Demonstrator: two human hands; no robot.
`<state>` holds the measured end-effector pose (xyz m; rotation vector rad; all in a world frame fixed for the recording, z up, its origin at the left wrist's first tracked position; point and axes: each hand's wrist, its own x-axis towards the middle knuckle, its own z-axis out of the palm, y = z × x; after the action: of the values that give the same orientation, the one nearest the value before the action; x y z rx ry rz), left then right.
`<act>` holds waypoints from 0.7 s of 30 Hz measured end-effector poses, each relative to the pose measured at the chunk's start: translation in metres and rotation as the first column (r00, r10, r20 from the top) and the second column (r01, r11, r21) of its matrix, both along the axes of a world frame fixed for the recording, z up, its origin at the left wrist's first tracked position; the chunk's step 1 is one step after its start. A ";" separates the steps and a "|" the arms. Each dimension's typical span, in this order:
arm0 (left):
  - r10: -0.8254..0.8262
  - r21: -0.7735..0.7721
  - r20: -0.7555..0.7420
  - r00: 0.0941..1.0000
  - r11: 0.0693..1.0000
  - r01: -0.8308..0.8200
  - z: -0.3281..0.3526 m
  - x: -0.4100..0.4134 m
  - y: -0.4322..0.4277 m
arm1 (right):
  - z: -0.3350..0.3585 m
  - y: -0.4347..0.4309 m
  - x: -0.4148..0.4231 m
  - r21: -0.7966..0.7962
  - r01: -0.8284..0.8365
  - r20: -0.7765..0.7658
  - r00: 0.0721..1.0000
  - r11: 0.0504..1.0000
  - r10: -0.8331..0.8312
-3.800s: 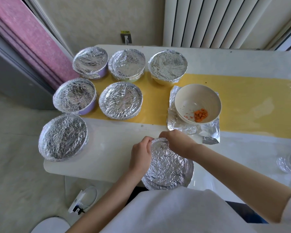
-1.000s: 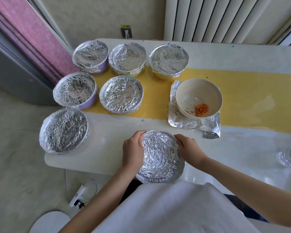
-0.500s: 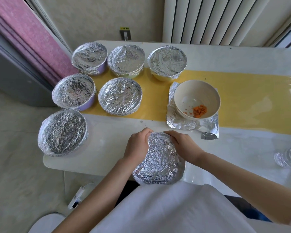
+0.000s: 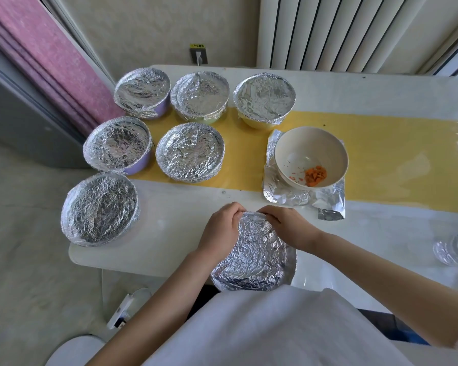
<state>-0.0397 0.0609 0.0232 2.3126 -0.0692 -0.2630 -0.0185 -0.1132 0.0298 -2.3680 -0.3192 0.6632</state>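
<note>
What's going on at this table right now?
A person is covering bowls with foil. The left hand and right hand pinch the far rim of a foil-covered bowl at the table's near edge, pressing the foil down. Six covered bowls sit beyond on the left. An open bowl with orange bits stands on a loose foil sheet, not yet covered.

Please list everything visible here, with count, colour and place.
table: 1, white, centre
runner: 1, yellow, across table
covered bowls: 6, silver foil tops, table's far left
foil sheet: 1, silver, on runner
open bowl: 1, beige, on foil sheet
orange bits: small heap, inside open bowl
held bowl: 1, silver foil, near edge
clear object: 1, right edge, unidentifiable
radiator: 1, white, behind table
curtain: 1, pink, far left
left hand: 1, fingers pinch held bowl's far rim
right hand: 1, likewise
</note>
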 end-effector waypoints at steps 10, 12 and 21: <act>0.008 -0.033 0.106 0.994 0.999 -0.004 0.000 0.002 -0.002 | 0.007 0.003 0.003 0.039 -0.014 -0.147 0.989 0.999 0.019; 0.022 -0.054 0.095 0.995 0.998 -0.017 -0.001 0.000 -0.004 | 0.006 0.003 0.004 0.020 -0.005 -0.159 0.987 1.000 0.009; 0.041 -0.116 0.069 0.997 0.993 -0.033 0.001 0.001 -0.002 | 0.004 0.007 0.008 0.044 0.053 -0.195 0.980 0.998 -0.044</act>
<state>-0.0386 0.0584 0.0238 2.2060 -0.0750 -0.1535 -0.0104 -0.1063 0.0340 -2.2363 -0.1894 0.8455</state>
